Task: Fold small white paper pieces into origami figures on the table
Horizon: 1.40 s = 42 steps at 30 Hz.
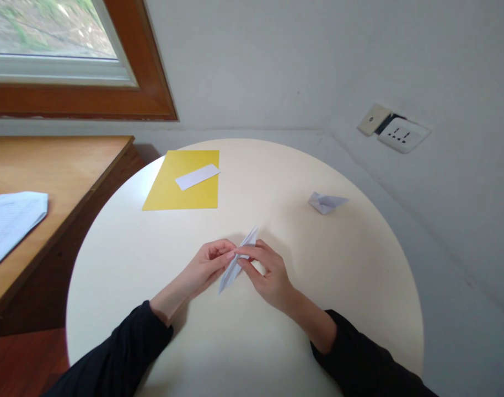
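Over the middle of a round cream table (338,275), my left hand (204,267) and my right hand (268,275) both pinch a narrow folded piece of white paper (244,241). The paper is long and pointed, running from upper right to lower left, and my fingertips meet at its middle. Both arms wear black sleeves.
A yellow sheet (169,190) lies at the table's far left with a white paper strip (197,176) on it. A small folded white paper boat (326,202) sits at the far right. A wooden desk (57,165) with a printed paper (10,223) stands left. A wall socket (401,134) is at right.
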Tool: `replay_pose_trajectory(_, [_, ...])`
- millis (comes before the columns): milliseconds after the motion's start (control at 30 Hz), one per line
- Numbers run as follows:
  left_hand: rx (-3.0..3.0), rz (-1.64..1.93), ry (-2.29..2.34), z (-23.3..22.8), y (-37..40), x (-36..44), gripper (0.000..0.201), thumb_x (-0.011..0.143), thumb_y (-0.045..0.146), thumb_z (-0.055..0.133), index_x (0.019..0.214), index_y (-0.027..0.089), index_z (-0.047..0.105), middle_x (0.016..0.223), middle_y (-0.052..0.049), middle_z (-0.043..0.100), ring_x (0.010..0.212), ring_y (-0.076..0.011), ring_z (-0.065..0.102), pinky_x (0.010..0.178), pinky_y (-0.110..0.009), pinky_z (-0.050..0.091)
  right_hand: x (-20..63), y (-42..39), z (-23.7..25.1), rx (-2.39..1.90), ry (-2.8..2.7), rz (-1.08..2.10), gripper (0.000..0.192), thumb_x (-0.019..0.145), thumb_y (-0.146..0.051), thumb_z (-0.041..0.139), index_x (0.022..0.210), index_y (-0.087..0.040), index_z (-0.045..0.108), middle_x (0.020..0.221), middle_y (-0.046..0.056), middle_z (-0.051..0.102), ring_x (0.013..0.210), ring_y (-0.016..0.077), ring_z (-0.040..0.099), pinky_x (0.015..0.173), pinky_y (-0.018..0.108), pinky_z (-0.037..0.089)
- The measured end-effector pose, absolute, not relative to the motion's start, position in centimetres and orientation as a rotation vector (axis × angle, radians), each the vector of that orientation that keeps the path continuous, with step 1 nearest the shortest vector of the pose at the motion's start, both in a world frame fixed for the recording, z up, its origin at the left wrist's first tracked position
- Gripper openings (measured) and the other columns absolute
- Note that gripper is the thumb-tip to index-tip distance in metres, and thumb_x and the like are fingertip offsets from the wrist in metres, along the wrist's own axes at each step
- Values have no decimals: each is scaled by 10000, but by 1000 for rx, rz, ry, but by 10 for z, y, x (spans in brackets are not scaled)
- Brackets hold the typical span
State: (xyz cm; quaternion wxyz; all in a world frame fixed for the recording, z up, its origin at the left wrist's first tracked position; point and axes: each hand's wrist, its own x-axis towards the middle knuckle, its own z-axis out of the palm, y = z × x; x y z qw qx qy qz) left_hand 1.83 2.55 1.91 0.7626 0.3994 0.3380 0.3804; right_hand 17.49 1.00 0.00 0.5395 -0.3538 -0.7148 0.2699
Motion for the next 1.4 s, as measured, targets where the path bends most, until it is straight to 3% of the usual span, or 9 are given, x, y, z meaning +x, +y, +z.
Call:
replay_pose_trajectory(200, [894,811,767,19,27,17,305,620,394,777,728,138,651,692,-19,640,658,-123,565,626,-217,400,175,11,-2,-796,-1719,556,217,833,-114,564,1000,-244,613,803,15,615,686,123,561,591,242,496])
replay_pose_trajectory(533, [985,856,928,9,29,15,354,653,476,721,689,133,643,587,5,577,526,-91,474,523,-210,338,177,13,-8,-811,-1735,587,126,841,-124,552,908,-230,563,763,-3,566,679,115,570,605,238,507])
replay_pose_trajectory(833, [1070,963,1101,9,28,20,330,647,453,702,658,132,627,546,18,556,484,-77,443,467,-195,307,178,11,4,-850,-1648,892,59,803,-193,570,849,-199,533,767,5,565,652,114,598,620,250,527])
replay_pose_trajectory(967, [1143,1016,1179,12,25,25,271,652,397,693,660,131,641,568,1,600,507,-91,479,490,-206,341,174,12,0,-946,-1547,981,127,768,-236,618,785,-207,496,742,-12,557,654,116,609,631,252,536])
replay_pose_trajectory(1233, [1180,1128,1287,17,22,29,243,641,375,687,649,138,634,564,-2,617,494,-94,486,465,-203,346,170,14,-4,-990,-1342,1179,221,752,-245,615,840,-238,412,743,-38,564,652,112,614,626,252,511])
replay_pose_trajectory(1400, [1182,1159,1330,23,21,32,264,607,396,696,630,146,615,545,-3,616,488,-102,501,449,-203,360,170,17,-2,-1002,-1168,1268,275,697,-280,682,724,-222,414,692,-43,568,632,115,611,604,247,502])
